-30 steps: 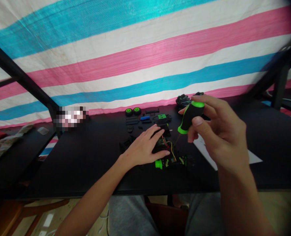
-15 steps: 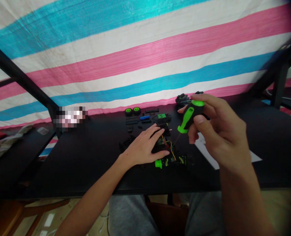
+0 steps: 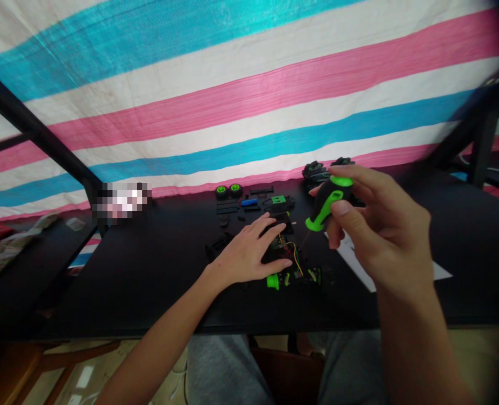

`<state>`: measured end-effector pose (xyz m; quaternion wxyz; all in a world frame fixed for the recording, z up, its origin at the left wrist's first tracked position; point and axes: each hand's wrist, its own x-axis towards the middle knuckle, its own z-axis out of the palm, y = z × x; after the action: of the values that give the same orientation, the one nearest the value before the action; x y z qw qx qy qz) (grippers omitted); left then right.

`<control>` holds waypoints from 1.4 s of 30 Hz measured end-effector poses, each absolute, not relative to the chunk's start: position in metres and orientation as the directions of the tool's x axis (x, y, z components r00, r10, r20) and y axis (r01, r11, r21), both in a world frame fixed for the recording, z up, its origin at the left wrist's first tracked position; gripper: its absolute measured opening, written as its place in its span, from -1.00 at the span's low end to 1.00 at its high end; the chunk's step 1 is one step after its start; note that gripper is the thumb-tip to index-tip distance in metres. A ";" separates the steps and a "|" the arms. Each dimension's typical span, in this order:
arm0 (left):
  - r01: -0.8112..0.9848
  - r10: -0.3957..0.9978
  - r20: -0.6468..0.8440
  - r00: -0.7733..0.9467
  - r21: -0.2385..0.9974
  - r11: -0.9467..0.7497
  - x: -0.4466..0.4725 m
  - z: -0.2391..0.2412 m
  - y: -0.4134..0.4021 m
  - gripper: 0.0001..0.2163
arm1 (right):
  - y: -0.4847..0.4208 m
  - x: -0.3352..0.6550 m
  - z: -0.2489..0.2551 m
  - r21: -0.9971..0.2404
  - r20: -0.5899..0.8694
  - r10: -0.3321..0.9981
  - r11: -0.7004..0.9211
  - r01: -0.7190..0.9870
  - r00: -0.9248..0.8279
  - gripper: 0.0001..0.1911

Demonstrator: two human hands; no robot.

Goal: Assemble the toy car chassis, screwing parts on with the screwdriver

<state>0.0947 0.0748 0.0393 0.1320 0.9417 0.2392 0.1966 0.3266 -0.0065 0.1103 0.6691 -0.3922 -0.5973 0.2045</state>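
Screwdriver (image 3: 328,202) in my right hand (image 3: 376,230), right of the frame's centre and raised above the table (image 3: 148,270). My thumb and fingers are closed around its black-and-green handle, and the thin shaft slants down and left. I cannot tell whether the tip touches anything.

My left hand (image 3: 249,253) lies flat near the centre of the frame, fingers spread and open. It grips nothing and rests on the toy car chassis (image 3: 293,270). The chassis shows coloured wires and bright green parts just right of my fingertips.

Above the left hand, toward the table's far edge, loose parts are laid out:
- two small green wheels (image 3: 228,190)
- a blue piece (image 3: 248,201)
- a green-and-black piece (image 3: 278,201)
- several black strips, too small to make out

Dark tyres (image 3: 317,169) sit just above the screwdriver handle in the frame. A white sheet of paper (image 3: 439,273) lies on the table, partly hidden by my right wrist. A striped pink, blue and white tarp (image 3: 249,101) fills the upper half of the frame.
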 end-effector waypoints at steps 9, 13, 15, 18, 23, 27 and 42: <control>0.389 0.497 0.326 0.805 0.343 -0.855 0.094 0.038 0.075 -0.26 | -0.005 0.328 0.110 -0.767 0.641 0.748 0.617 0.175 0.173 -0.61; 0.399 0.504 0.324 0.801 0.339 -0.852 0.094 0.037 0.074 -0.27 | -0.002 0.326 0.110 -0.761 0.648 0.736 0.630 0.153 0.195 -0.57; 0.396 0.501 0.328 0.801 0.338 -0.854 0.094 0.037 0.074 -0.27 | 0.000 0.324 0.111 -0.748 0.663 0.717 0.646 0.152 0.216 -0.56; 0.395 0.502 0.334 0.798 0.340 -0.854 0.094 0.037 0.073 -0.27 | 0.002 0.323 0.112 -0.743 0.668 0.704 0.651 0.154 0.241 -0.56; 0.404 0.512 0.331 0.793 0.345 -0.847 0.096 0.038 0.072 -0.28 | 0.000 0.326 0.113 -0.766 0.643 0.730 0.616 0.183 0.233 -0.57; 0.408 0.517 0.333 0.788 0.347 -0.844 0.097 0.039 0.072 -0.28 | -0.003 0.330 0.111 -0.756 0.653 0.730 0.610 0.239 0.202 -0.57; 0.409 0.514 0.333 0.791 0.337 -0.848 0.100 0.035 0.070 -0.26 | -0.008 0.323 0.114 -0.755 0.656 0.690 0.612 0.237 0.305 -0.55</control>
<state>0.1002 0.0704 0.0346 0.1244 0.9380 0.2460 0.2101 0.3230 -0.0085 0.1142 0.6965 -0.4093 -0.5664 0.1628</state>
